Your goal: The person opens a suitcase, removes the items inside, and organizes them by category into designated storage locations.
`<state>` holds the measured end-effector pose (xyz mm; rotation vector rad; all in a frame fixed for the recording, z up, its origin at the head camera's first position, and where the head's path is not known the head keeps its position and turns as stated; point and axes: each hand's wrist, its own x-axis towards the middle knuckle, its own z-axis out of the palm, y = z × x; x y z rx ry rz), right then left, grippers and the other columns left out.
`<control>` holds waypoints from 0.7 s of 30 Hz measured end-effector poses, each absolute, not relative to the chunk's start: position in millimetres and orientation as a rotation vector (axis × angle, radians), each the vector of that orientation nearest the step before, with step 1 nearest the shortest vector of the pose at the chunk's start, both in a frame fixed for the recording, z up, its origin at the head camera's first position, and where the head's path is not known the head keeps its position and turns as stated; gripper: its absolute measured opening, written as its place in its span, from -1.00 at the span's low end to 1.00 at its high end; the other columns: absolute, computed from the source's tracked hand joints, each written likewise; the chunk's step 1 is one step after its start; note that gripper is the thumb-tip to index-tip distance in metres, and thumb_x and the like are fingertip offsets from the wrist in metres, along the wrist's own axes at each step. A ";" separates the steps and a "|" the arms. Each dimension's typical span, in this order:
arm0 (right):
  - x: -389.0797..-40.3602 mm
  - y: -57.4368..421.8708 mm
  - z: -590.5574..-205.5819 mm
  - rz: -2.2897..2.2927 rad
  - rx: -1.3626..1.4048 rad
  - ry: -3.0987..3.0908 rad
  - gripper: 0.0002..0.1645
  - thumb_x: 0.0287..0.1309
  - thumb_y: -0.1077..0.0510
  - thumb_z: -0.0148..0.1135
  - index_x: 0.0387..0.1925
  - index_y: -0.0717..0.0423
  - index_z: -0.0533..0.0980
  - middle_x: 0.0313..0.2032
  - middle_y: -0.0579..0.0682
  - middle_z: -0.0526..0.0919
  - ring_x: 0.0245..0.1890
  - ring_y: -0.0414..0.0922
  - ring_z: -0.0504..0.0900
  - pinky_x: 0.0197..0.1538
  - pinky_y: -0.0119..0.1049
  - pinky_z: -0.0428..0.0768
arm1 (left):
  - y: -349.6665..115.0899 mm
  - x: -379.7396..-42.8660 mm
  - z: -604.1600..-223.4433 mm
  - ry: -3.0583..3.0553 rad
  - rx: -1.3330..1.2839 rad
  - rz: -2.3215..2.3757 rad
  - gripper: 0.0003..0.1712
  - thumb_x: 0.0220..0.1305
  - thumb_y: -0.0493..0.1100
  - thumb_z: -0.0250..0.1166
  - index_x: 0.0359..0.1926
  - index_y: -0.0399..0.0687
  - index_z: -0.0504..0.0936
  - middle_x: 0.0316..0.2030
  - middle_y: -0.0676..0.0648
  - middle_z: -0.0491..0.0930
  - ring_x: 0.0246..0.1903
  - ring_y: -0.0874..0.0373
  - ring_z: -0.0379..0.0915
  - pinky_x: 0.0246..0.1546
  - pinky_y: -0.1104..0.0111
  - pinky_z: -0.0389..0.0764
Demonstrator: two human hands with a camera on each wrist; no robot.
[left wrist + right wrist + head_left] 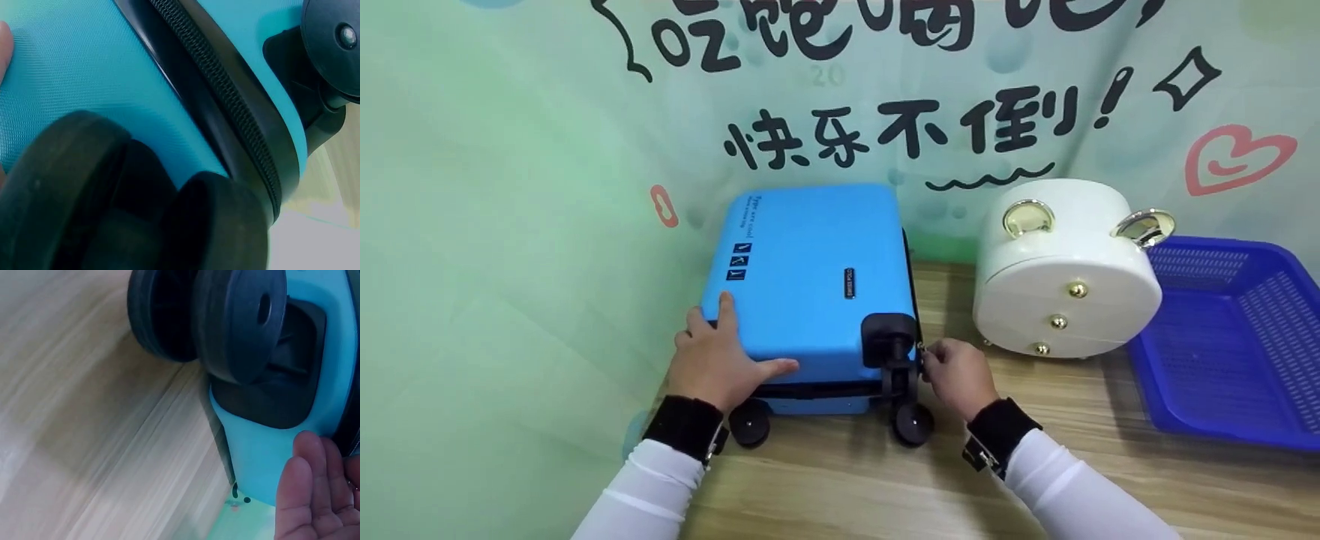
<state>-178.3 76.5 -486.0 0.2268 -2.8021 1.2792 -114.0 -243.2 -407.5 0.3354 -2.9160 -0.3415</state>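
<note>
A small bright blue hard-shell suitcase [810, 270] lies flat on the wooden table [847, 480], its black wheels [913, 425] facing me. My left hand [720, 360] rests flat on the near left corner of the shell, fingers spread. In the left wrist view, the blue shell [84, 73], the black zipper [225, 84] and a wheel [67, 191] fill the frame. My right hand [952, 371] is at the near right corner beside the wheel housing, fingers curled and pinching a small metal zipper pull [921, 347]. The right wrist view shows a wheel [236, 320] and my curled fingers [306, 495].
A white round box [1065, 277] with gold knobs stands to the right of the suitcase. A blue plastic mesh basket [1237, 337] sits at the far right. A green printed backdrop [510, 187] closes off the back and left.
</note>
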 end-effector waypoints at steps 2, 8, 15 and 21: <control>-176.9 73.7 -485.6 1.297 0.215 -2.793 -0.79 0.24 0.17 0.16 -0.49 0.04 0.63 -0.62 -0.12 0.62 -0.62 -0.16 0.51 -0.48 -0.26 0.48 | -243.7 -111.4 -406.5 -2.911 0.336 -0.338 0.67 -0.56 0.84 0.05 0.52 -0.03 -0.15 0.16 -0.42 0.15 -0.14 -0.33 0.28 -0.29 -0.07 0.53; -181.7 65.0 -483.7 1.300 0.142 -2.797 -0.78 0.25 0.15 0.12 -0.43 0.06 0.65 -0.63 -0.14 0.58 -0.60 -0.14 0.52 -0.43 -0.25 0.49 | -243.0 -102.5 -405.1 -2.923 0.360 -0.347 0.64 -0.47 0.81 0.08 0.51 -0.10 -0.15 0.13 -0.44 0.16 -0.15 -0.34 0.29 -0.29 -0.07 0.51; -205.8 66.6 -488.5 1.267 0.168 -2.729 -0.79 0.25 0.16 0.15 -0.38 0.13 0.67 -0.45 0.00 0.66 -0.45 -0.07 0.59 -0.27 -0.18 0.53 | -228.0 -89.1 -409.3 -2.891 0.428 -0.255 0.56 -0.32 0.79 0.00 0.50 -0.19 -0.10 0.00 -0.48 0.23 -0.23 -0.28 0.32 -0.29 -0.05 0.51; -202.3 76.8 -489.9 1.307 0.221 -2.675 -0.83 0.27 0.19 0.16 -0.38 0.14 0.63 -0.38 0.03 0.66 -0.36 -0.03 0.59 -0.23 -0.16 0.52 | -215.9 -83.7 -404.7 -2.875 0.488 -0.228 0.53 -0.28 0.78 -0.03 0.50 -0.18 -0.10 -0.04 -0.46 0.23 -0.25 -0.26 0.32 -0.36 -0.01 0.53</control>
